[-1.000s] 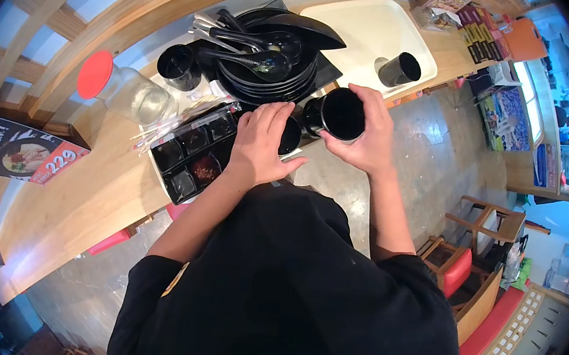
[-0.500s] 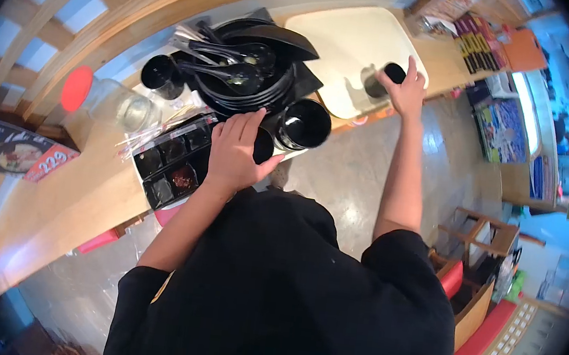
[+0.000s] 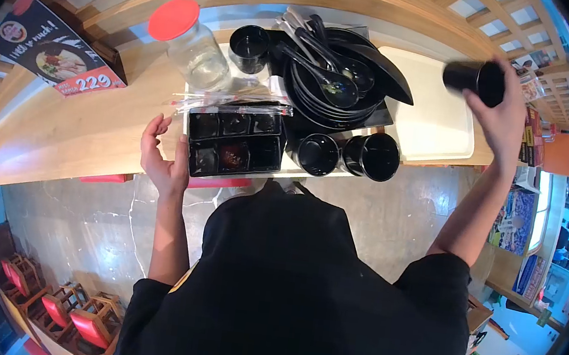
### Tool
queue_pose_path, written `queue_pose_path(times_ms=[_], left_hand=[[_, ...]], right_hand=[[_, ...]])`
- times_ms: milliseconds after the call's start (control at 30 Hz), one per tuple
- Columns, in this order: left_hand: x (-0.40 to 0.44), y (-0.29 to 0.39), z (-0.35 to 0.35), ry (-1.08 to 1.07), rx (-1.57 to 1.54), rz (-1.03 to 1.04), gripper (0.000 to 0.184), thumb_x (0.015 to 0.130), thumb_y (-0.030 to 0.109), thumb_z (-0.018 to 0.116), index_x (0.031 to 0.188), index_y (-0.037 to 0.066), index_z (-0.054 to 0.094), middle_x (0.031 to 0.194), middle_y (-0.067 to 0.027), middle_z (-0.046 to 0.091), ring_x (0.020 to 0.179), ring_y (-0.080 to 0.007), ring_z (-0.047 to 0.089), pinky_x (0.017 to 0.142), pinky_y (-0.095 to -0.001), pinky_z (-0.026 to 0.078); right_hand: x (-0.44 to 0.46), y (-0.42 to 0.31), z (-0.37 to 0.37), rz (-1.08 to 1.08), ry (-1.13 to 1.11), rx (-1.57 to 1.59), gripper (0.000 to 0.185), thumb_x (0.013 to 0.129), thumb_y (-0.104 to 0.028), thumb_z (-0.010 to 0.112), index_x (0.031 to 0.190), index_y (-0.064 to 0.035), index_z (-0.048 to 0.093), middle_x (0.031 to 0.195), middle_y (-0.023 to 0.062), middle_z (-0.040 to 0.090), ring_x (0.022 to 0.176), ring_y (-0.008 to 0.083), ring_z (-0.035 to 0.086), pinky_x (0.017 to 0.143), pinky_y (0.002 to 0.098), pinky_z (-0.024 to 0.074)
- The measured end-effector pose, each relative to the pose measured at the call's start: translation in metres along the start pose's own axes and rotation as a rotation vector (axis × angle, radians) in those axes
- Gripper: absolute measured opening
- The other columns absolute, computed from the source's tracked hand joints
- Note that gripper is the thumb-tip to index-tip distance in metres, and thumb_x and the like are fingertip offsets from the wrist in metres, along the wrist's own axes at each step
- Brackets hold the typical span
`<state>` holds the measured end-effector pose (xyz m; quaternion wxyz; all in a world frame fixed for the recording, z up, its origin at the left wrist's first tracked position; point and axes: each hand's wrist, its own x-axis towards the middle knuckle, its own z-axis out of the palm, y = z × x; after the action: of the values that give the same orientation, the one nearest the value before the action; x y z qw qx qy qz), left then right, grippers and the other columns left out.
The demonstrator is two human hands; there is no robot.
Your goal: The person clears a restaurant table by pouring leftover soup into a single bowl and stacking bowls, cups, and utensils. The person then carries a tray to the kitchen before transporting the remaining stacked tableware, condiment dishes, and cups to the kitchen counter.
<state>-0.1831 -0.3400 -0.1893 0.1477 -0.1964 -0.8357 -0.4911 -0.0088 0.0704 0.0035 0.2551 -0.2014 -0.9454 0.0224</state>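
Observation:
My right hand (image 3: 502, 115) grips a black cup (image 3: 467, 80), tilted and a little blurred, over the right part of the cream tray (image 3: 437, 135). At the left end of the black compartment box (image 3: 235, 151), my left hand (image 3: 167, 161) has its fingers apart and holds nothing. Dark red stuff fills one compartment of the box. Right of it stand a black cup (image 3: 317, 154) and stacked black cups (image 3: 372, 156). Behind them, black bowls (image 3: 330, 116) are piled up with black spoons (image 3: 333, 85) on top. Another black cup (image 3: 248, 48) stands left of the pile.
A clear jar (image 3: 203, 59) with a red lid stands behind wrapped sticks (image 3: 237, 104). Further left is a menu sign (image 3: 56, 53) on the wooden counter (image 3: 79, 133). Red chairs (image 3: 88, 327) stand at the lower left.
The view has turned left. My right hand released the cup by the box, reached to the tray and took the cup there. My left hand moved from the near cup to the box's left end.

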Motion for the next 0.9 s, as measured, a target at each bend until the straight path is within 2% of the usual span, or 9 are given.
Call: queue_pose_path(times_ms=[100, 133, 167, 267, 333, 367, 533, 667, 900], left_hand=[[0.008, -0.011, -0.003, 0.024, -0.037, -0.018, 0.045, 0.072, 0.008, 0.063, 0.113, 0.0, 0.049, 0.099, -0.0117, 0.059, 0.09, -0.0199, 0.054, 0.077, -0.0302, 0.039], [0.01, -0.013, -0.004, 0.029, -0.056, -0.005, 0.045, 0.072, 0.009, 0.063, 0.113, 0.0, 0.049, 0.099, -0.0112, 0.059, 0.089, -0.0196, 0.054, 0.075, -0.0296, 0.039], [0.012, -0.015, -0.005, 0.035, -0.06, -0.006, 0.045, 0.072, 0.009, 0.063, 0.113, 0.0, 0.049, 0.099, -0.0112, 0.059, 0.089, -0.0196, 0.054, 0.075, -0.0296, 0.039], [0.017, -0.017, -0.007, 0.008, -0.093, 0.037, 0.045, 0.071, 0.009, 0.064, 0.113, 0.002, 0.05, 0.099, -0.0108, 0.059, 0.088, -0.0191, 0.055, 0.075, -0.0302, 0.04], [0.018, -0.022, -0.01, -0.002, -0.113, 0.021, 0.044, 0.071, 0.009, 0.064, 0.112, 0.002, 0.05, 0.099, -0.0106, 0.059, 0.088, -0.0192, 0.055, 0.075, -0.0303, 0.04], [0.018, -0.025, -0.012, -0.017, -0.13, 0.005, 0.044, 0.071, 0.01, 0.064, 0.112, 0.002, 0.05, 0.099, -0.0105, 0.059, 0.088, -0.0192, 0.055, 0.075, -0.0304, 0.04], [0.016, -0.053, -0.026, -0.066, -0.1, -0.046, 0.042, 0.072, 0.01, 0.064, 0.111, 0.002, 0.05, 0.1, -0.0097, 0.059, 0.089, -0.0191, 0.054, 0.075, -0.031, 0.04], [0.019, -0.082, -0.022, -0.124, -0.146, -0.14, 0.042, 0.074, 0.014, 0.063, 0.112, 0.002, 0.05, 0.103, -0.01, 0.057, 0.091, -0.0196, 0.052, 0.075, -0.0317, 0.04], [0.034, -0.102, 0.013, -0.27, -0.237, -0.154, 0.042, 0.075, 0.018, 0.062, 0.111, -0.002, 0.048, 0.1, -0.0159, 0.055, 0.094, -0.0265, 0.052, 0.083, -0.035, 0.04]], right_hand=[[0.031, -0.044, 0.011, -0.04, 0.035, 0.393, 0.065, 0.063, -0.025, 0.074, 0.117, -0.0042, 0.046, 0.112, 0.0192, 0.053, 0.104, 0.0277, 0.053, 0.086, 0.034, 0.0423], [0.044, -0.049, 0.024, -0.076, -0.022, 0.472, 0.07, 0.068, -0.022, 0.074, 0.125, -0.0049, 0.039, 0.115, 0.0163, 0.049, 0.104, 0.0234, 0.051, 0.09, 0.0334, 0.0401], [0.051, -0.064, 0.041, -0.014, -0.112, 0.735, 0.068, 0.068, -0.022, 0.073, 0.125, -0.0049, 0.04, 0.116, 0.0155, 0.049, 0.106, 0.0228, 0.049, 0.092, 0.0332, 0.038], [0.063, -0.116, 0.083, 0.027, -0.316, 0.902, 0.065, 0.066, -0.028, 0.073, 0.12, -0.0048, 0.045, 0.114, 0.0132, 0.05, 0.104, 0.0218, 0.05, 0.091, 0.0327, 0.0378], [0.059, -0.151, 0.106, 0.004, -0.372, 0.737, 0.071, 0.06, -0.032, 0.076, 0.117, -0.004, 0.046, 0.11, 0.0132, 0.052, 0.101, 0.0213, 0.051, 0.086, 0.0347, 0.0418], [0.059, -0.162, 0.12, -0.157, -0.339, 0.56, 0.07, 0.059, -0.032, 0.076, 0.115, -0.0021, 0.046, 0.105, 0.0152, 0.055, 0.097, 0.0236, 0.055, 0.083, 0.0355, 0.0442], [0.037, -0.21, 0.17, -0.362, -0.417, 0.217, 0.064, 0.054, -0.029, 0.075, 0.103, 0.0009, 0.046, 0.092, 0.0211, 0.057, 0.082, 0.0358, 0.057, 0.075, 0.0399, 0.0469], [0.019, -0.232, 0.181, -0.302, -0.497, 0.028, 0.062, 0.055, -0.031, 0.073, 0.099, 0.0023, 0.043, 0.088, 0.0213, 0.056, 0.083, 0.0356, 0.056, 0.074, 0.0402, 0.0465], [0.009, -0.224, 0.205, -0.277, -0.525, 0.053, 0.056, 0.057, -0.018, 0.073, 0.096, 0.0071, 0.042, 0.089, 0.0246, 0.052, 0.087, 0.0379, 0.053, 0.078, 0.0404, 0.0451]])
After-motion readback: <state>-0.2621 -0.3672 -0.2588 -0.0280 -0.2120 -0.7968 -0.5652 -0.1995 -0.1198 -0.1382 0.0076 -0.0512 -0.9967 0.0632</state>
